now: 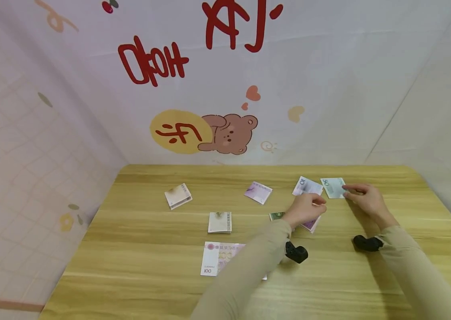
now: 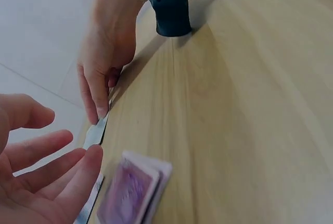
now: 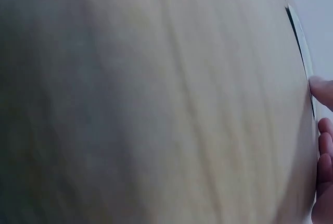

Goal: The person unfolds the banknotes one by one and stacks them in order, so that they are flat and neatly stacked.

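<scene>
My right hand (image 1: 368, 201) is at the far right of the table, its thumb and fingertips pinching the right edge of a greenish folded banknote (image 1: 332, 188) marked 50. That note (image 2: 95, 135) lies flat at the tabletop in the left wrist view. My left hand (image 1: 304, 210) hovers to the left with loosely bent fingers and nothing between them. Behind it is a pale bluish banknote (image 1: 308, 186) marked 10. Partly hidden under the left hand are a purple folded banknote (image 1: 312, 224) and a green one (image 1: 276, 216).
Further left lie a light purple folded banknote (image 1: 258, 192) and two pale folded banknotes, one nearer (image 1: 219, 223) and one farther (image 1: 178, 196). A pink 100 banknote (image 1: 221, 258) is partly covered by the left sleeve. The wooden table (image 1: 137, 262) meets a printed cloth wall behind.
</scene>
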The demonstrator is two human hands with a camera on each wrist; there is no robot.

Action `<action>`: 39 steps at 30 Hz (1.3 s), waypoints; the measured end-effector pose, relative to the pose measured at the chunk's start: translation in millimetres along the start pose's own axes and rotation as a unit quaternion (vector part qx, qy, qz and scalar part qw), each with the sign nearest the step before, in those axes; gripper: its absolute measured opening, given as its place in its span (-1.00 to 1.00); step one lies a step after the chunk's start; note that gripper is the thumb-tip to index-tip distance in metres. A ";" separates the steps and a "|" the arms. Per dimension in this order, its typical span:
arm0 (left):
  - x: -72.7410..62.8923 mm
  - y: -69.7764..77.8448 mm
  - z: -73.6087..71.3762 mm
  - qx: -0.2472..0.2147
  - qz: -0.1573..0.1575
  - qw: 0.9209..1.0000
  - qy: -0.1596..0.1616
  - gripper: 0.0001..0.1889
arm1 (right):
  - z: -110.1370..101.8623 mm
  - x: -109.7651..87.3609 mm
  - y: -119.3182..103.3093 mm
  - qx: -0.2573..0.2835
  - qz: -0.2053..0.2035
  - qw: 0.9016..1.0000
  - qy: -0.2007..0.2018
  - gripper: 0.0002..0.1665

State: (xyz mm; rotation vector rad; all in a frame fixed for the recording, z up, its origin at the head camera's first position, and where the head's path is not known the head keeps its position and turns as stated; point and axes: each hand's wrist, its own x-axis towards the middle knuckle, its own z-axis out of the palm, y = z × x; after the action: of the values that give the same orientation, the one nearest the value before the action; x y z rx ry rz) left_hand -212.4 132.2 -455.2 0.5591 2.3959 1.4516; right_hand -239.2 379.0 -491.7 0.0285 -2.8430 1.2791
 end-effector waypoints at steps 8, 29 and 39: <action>19.3 9.0 17.6 0.007 -0.045 0.998 0.036 -0.65 | -0.2 1.0 5.1 0.004 -0.017 1.000 0.000 -0.51; 38.3 15.3 45.8 -0.282 -0.146 0.941 0.113 -0.57 | -0.6 -2.4 9.0 0.018 -0.063 0.998 -0.008 -0.62; 40.2 17.1 53.0 -0.334 -0.158 0.923 0.111 -0.62 | -3.2 -6.0 8.8 0.015 -0.092 0.995 -0.034 -0.61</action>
State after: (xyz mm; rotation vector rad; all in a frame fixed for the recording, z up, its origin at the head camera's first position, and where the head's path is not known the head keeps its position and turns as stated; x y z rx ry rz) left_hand -222.1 199.4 -465.6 -0.1577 1.8186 2.0881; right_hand -233.4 387.3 -496.3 0.3308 -2.7972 1.3042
